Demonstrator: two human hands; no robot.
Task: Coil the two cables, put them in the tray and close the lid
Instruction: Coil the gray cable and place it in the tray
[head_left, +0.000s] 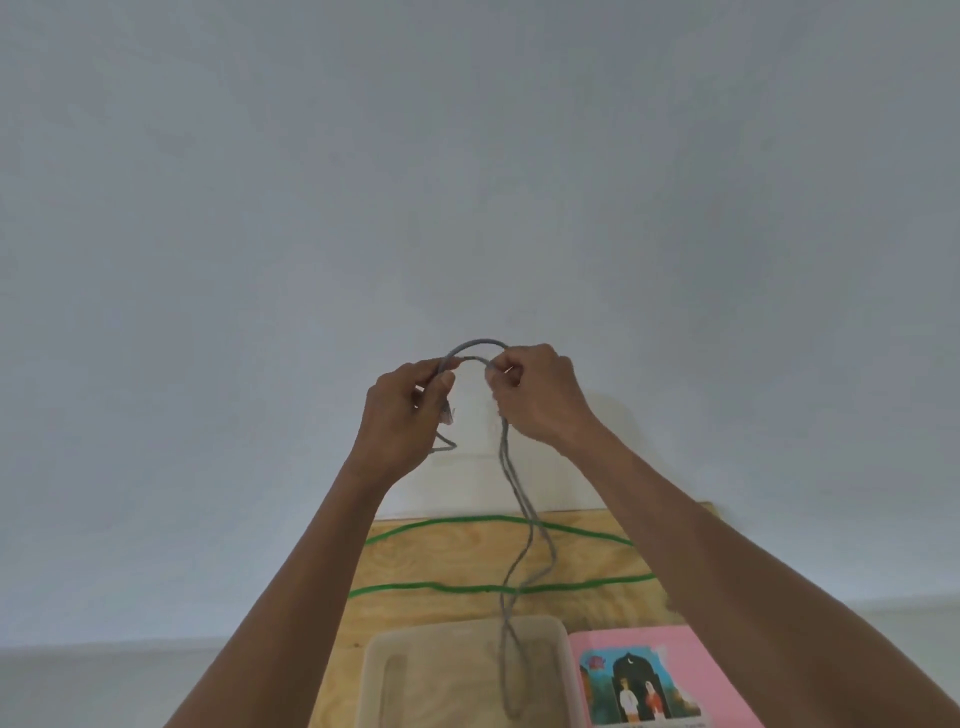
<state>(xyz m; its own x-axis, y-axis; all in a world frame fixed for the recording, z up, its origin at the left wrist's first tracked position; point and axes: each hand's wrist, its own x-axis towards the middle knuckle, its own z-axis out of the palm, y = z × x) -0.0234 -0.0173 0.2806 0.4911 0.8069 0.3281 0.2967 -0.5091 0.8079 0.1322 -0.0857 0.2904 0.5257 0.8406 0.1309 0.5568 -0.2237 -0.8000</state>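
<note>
I hold a grey cable (514, 499) up in front of a pale wall. My left hand (405, 415) grips one side of its top loop together with a plug end. My right hand (540, 397) pinches the other side of the loop. Two grey strands hang down from my right hand into the clear plastic tray (563, 654) on the wooden table (415, 561). A green cable (498, 588) lies stretched in long curves across the table behind the tray. The pink lid (675, 639) with a picture on it lies flat just right of the tray.
The table's far edge meets the pale wall. The floor shows grey to the left and right of the table.
</note>
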